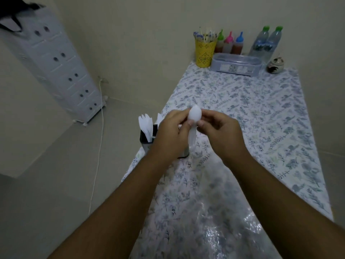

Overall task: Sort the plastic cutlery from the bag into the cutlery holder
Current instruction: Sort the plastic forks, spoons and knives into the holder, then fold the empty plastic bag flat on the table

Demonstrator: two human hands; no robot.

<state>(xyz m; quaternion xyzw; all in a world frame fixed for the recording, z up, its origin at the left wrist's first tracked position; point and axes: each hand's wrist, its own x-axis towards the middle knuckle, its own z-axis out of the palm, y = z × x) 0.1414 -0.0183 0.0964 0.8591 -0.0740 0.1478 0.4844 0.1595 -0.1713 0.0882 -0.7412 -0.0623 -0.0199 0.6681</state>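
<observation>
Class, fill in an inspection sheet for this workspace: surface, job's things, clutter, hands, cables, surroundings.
Surface: table under a floral cloth.
Job's things: white plastic spoon held bowl-up; cutlery holder at the table's left edge, forks standing in it; clear bag lying at the near end.
Clutter: yellow cup, sauce bottles, water bottles, plastic box, small jar at the far end.
Hands: left hand and right hand both pinch the spoon.
Cables: white cord hanging by the wall.
Surroundings: drawer unit, plain walls.
</observation>
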